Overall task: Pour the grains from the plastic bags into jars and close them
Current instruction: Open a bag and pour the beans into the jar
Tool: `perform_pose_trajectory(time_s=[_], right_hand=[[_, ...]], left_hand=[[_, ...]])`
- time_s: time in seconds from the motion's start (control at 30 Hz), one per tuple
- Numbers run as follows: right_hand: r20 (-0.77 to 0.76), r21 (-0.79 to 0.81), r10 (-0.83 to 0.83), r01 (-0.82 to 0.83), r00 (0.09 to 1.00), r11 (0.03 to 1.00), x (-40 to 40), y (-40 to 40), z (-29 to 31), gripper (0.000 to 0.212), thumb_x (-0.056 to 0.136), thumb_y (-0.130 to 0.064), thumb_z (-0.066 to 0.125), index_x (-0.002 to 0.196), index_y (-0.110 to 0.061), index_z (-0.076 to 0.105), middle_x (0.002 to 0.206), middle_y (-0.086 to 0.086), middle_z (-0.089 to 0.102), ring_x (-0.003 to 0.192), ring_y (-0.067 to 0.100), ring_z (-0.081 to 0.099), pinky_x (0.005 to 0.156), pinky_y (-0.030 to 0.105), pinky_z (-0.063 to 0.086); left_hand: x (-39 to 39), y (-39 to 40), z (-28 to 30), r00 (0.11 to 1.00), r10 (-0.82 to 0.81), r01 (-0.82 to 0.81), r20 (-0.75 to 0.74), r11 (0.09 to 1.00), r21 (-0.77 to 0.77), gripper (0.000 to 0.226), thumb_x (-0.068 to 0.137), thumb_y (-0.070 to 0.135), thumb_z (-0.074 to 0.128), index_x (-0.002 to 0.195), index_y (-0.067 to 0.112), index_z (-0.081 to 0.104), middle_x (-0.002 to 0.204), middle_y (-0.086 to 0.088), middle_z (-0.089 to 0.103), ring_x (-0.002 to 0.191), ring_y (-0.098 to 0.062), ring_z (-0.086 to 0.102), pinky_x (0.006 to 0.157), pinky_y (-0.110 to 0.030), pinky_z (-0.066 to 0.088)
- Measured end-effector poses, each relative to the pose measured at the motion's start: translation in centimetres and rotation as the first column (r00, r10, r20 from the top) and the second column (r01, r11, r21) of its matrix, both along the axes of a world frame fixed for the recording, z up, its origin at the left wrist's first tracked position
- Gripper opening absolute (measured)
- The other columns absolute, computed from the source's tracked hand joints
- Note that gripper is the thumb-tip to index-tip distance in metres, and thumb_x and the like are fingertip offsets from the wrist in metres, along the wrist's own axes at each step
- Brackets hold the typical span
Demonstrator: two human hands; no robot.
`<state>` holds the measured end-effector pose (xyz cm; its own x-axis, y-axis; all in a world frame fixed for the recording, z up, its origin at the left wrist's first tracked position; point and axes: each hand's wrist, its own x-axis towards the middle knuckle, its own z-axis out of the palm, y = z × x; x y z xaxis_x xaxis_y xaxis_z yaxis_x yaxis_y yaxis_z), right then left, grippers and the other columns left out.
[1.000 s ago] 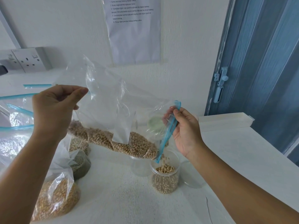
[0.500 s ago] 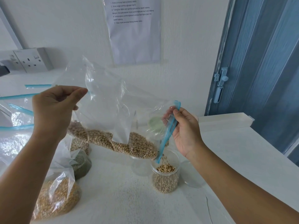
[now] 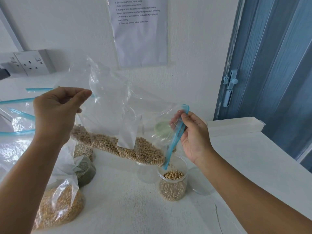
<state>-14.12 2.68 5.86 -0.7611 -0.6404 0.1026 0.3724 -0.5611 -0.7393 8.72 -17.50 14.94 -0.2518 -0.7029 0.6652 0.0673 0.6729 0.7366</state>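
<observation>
Little has moved: the beans have slid slightly further toward the bag's mouth. On the surface (image 3: 128,206), the bag (image 3: 118,105) hangs tilted, its left hand (image 3: 55,114) pinching the closed corner high, its right hand (image 3: 192,137) gripping the blue zip edge over the jar (image 3: 173,184). The jar looks over half full; most beans remain bagged. Other bags wait, unpoured.
</observation>
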Motion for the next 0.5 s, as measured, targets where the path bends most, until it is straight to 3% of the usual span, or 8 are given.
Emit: perform_pose_trajectory(time_s=[0.5], right_hand=[[0.003, -0.003, -0.007, 0.007, 1.0, 1.0, 0.0, 0.03, 0.01, 0.019, 0.106, -0.004, 0.049, 0.101, -0.004, 0.066, 0.092, 0.01, 0.065, 0.084, 0.019, 0.068, 0.081, 0.03, 0.06]], left_hand=[[-0.12, 0.5, 0.19, 1.0, 0.001, -0.001, -0.006, 1.0, -0.001, 0.009, 0.086, 0.031, 0.084, 0.092, 0.032, 0.077, 0.073, 0.019, 0.073, 0.056, -0.004, 0.056, 0.058, -0.014, 0.049]])
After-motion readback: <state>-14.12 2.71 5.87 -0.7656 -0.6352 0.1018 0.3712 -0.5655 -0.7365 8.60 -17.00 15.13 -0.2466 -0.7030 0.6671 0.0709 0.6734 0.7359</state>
